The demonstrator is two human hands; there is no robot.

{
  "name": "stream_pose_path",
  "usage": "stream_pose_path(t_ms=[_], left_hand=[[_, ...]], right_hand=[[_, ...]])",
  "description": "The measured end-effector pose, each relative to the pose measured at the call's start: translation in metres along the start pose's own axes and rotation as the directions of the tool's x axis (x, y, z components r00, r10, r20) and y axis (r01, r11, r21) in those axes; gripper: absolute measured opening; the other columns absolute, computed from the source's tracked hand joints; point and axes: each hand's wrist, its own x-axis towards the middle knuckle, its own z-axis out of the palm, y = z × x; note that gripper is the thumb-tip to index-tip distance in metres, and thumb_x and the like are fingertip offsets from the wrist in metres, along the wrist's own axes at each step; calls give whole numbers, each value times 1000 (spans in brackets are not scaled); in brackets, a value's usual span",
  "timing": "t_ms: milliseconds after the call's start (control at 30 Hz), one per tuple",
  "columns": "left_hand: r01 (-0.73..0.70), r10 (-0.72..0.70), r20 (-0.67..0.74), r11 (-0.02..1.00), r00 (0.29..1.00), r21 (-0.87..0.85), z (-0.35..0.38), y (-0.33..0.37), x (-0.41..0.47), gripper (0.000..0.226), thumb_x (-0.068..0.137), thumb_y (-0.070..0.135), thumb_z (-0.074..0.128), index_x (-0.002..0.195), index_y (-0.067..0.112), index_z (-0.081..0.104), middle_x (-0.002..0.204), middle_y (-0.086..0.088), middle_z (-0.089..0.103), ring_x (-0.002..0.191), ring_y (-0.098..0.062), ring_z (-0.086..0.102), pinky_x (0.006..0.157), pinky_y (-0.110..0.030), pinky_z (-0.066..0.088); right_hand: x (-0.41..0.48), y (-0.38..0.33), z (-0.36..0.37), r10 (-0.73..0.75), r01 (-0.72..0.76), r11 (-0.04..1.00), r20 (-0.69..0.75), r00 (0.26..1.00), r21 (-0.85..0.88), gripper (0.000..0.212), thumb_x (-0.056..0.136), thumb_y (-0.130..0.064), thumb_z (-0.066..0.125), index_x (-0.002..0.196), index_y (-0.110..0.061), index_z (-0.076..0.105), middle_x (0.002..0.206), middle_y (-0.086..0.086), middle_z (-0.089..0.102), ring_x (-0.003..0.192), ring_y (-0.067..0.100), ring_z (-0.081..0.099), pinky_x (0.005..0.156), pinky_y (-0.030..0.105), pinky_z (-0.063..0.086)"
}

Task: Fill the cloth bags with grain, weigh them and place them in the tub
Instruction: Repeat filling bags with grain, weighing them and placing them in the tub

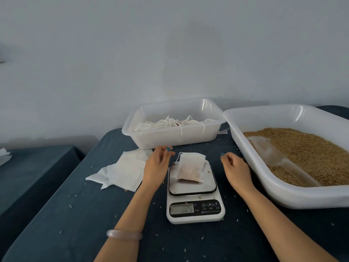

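Observation:
A small white cloth bag (191, 167) with grain in its lower half lies on the platform of a white digital scale (194, 195). My left hand (157, 164) hovers just left of the bag, fingers loosely curled and holding nothing. To the right of the scale, my right hand (235, 168) hangs the same way, also without anything in it. Behind the scale stands a white tub (171, 138) with several filled bags (175, 122) inside. A large white tray (264, 178) on the right holds brown grain (302, 148) and a clear scoop (279, 159).
A pile of flat unfilled cloth bags (122, 171) lies on the dark blue tablecloth (79, 214) left of my left hand. Loose grains are scattered over the cloth. A second dark surface (32, 167) sits lower at the left. A plain wall rises behind.

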Motion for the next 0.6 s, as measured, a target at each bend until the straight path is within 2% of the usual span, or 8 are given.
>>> stream_pose_path(t_ms=[67,200,267,333,433,500,533,600], left_hand=[[-50,48,126,999,991,7,2,3,-4,26,105,42,34,123,37,53,113,20,65,94,12,55,72,-3,38],[-152,136,236,987,962,51,7,10,-8,39,101,57,22,127,52,50,111,31,58,107,14,47,86,-6,33],[-155,152,243,988,958,-4,8,11,-6,40,102,55,23,121,50,57,116,26,61,113,8,50,93,-15,38],[-147,157,248,987,956,-58,8,11,-5,41,100,55,26,108,50,66,118,20,64,116,-2,53,94,-25,45],[-169,184,230,982,956,-86,7,15,-6,26,98,50,44,93,53,70,108,16,69,103,-5,60,83,-25,52],[-231,246,176,967,953,-103,9,17,-4,27,95,27,64,88,52,71,101,20,71,98,-2,63,84,-17,49],[-251,267,141,961,953,-120,9,20,-3,31,90,18,70,84,49,71,94,21,72,90,-2,63,81,-14,47],[-262,282,105,949,954,-173,6,28,1,31,81,14,79,80,44,70,77,12,68,67,-5,54,69,-15,42]], right_hand=[[0,0,0,-6,6,1000,1,1000,-16,38,101,-29,48,65,-19,42,56,-3,40,51,10,39,52,27,29],[0,1,0,-11,11,1000,0,1000,-20,38,101,-29,49,65,-19,42,56,-3,41,51,10,39,52,28,29],[0,1,0,-9,9,1000,0,1000,-26,38,101,-30,49,65,-19,42,56,-4,41,51,9,39,51,27,28],[0,1,1,-12,12,999,3,1000,-36,38,101,-30,49,65,-20,42,56,-4,41,50,9,39,51,27,27],[0,1,1,-15,16,999,13,1000,-51,36,101,-31,48,66,-21,44,56,-5,43,51,9,42,50,26,28],[-1,1,1,-17,18,999,19,1000,-51,34,101,-32,48,68,-23,46,57,-5,46,51,9,44,50,25,28],[-1,2,1,-20,21,998,19,1000,-52,34,101,-32,48,68,-23,47,58,-5,46,51,8,45,50,24,27],[-1,2,1,-25,26,998,19,1000,-59,34,101,-31,48,68,-22,47,59,-5,47,52,9,45,50,25,27]])
